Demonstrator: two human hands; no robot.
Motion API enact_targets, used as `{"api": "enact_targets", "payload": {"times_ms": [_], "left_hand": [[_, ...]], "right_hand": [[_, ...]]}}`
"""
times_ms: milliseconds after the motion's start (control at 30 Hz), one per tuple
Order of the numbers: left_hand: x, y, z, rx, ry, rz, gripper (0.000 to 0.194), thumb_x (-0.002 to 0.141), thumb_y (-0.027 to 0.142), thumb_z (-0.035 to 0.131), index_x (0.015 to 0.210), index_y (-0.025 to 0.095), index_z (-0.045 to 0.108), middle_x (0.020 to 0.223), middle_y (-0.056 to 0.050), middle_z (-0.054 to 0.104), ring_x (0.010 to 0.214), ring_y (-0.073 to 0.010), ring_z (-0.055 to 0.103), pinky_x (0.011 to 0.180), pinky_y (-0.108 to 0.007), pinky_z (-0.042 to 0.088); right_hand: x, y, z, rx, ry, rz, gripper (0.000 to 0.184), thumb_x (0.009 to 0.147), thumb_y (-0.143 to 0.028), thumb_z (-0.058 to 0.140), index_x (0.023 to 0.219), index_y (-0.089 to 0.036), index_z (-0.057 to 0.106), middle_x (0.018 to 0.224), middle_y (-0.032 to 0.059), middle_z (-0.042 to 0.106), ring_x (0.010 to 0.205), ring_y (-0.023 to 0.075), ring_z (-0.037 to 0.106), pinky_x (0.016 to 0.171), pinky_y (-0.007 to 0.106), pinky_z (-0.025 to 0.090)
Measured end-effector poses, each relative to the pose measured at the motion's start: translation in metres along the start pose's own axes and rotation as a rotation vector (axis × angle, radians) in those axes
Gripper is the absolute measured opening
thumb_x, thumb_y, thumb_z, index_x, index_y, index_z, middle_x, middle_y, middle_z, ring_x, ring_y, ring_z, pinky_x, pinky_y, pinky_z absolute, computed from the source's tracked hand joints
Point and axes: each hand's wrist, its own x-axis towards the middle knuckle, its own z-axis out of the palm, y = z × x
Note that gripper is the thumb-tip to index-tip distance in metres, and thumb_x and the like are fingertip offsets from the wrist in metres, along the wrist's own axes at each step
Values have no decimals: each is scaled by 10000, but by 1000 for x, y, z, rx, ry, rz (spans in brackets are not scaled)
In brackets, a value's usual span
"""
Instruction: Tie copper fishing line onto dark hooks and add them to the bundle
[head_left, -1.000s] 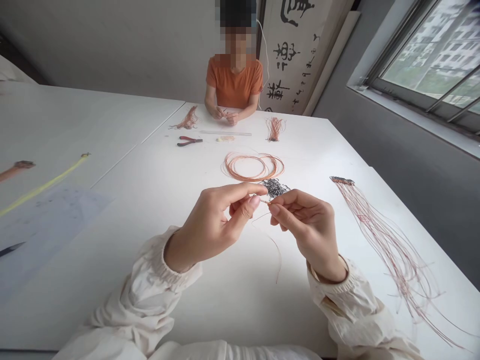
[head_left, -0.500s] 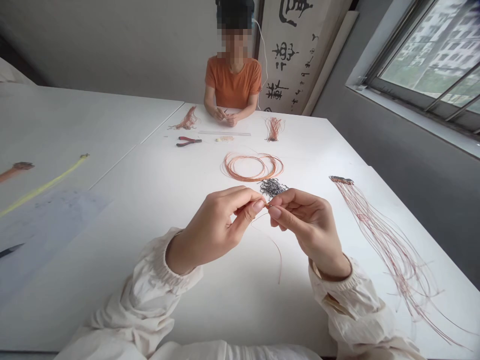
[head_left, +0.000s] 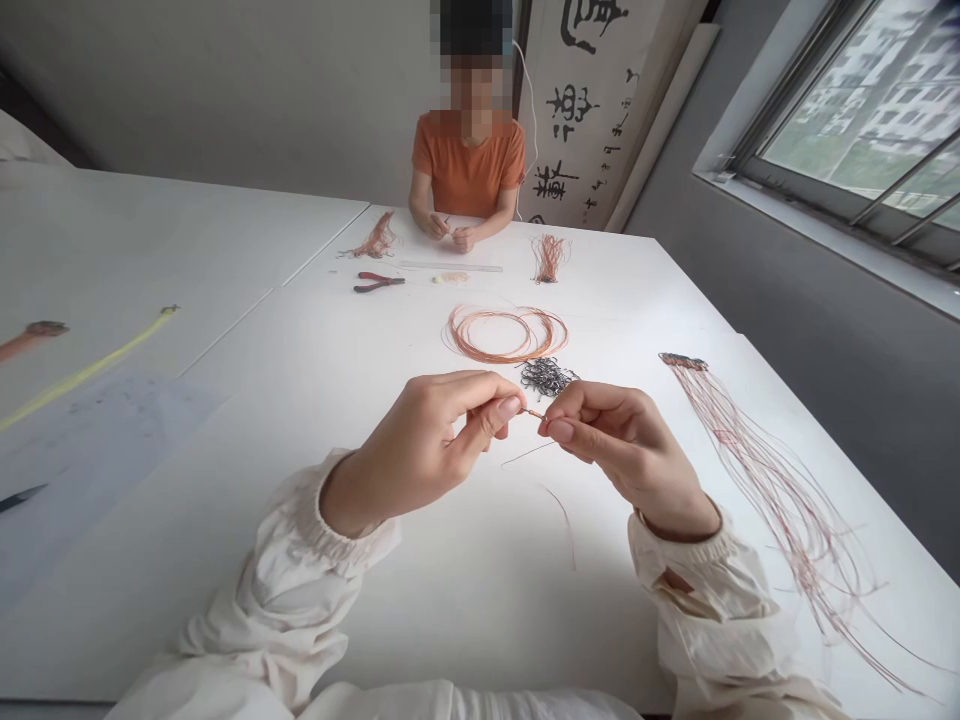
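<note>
Being pinched between the fingertips of the left hand (head_left: 416, 445) and the right hand (head_left: 626, 455), which are brought close together, a thin copper wire (head_left: 534, 413) is held above a white table (head_left: 300, 350). A copper wire coil (head_left: 451, 330) and a dark wire tangle (head_left: 547, 377) are seen just beyond.

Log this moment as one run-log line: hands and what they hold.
left hand: pinching copper wire | right hand: pinching same wire | nearby: copper wire coil, dark wire tangle
</note>
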Motion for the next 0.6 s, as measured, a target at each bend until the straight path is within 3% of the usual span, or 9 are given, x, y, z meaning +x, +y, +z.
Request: {"api": "enact_targets", "payload": {"times_ms": [267, 433, 533, 600], "left_hand": [[0, 4, -1, -83, -28, -43, 218, 969, 209, 485, 822, 165, 640, 695, -6, 620, 588, -101, 547, 557, -204, 457], [0, 3, -2, -72, -46, -20, 206, 965, 204, 490, 838, 169, 648, 701, 0, 624, 587, -99, 545, 566, -210, 452], [1, 0, -3, -21, -65, 27, 209, 966, 213, 484, 864, 175, 662, 705, -4, 628, 620, -112, 557, 604, -226, 453], [2, -1, -3, 0, -82, 58, 226, 969, 217, 472, 854, 177, 662, 700, -8, 630, 635, -120, 561, 610, -233, 448]], "right_hand": [[-2, 5, -6, 28, 12, -1, 148, 827, -286, 722, 759, -173, 655, 633, -9, 505, 580, 112, 385, 513, 258, 298], [-3, 1, -15, 27, -113, 56, 128, 856, -283, 700, 836, -158, 676, 627, -8, 548, 544, 100, 466, 493, 238, 367], [-2, -4, -18, -35, -198, 88, 203, 865, -309, 688, 997, -155, 676, 780, 49, 660, 623, 122, 552, 522, 242, 422], [-1, -6, -15, -68, -174, 63, 244, 870, -328, 682, 1053, -167, 666, 900, 76, 691, 643, 121, 560, 528, 240, 433]]}}
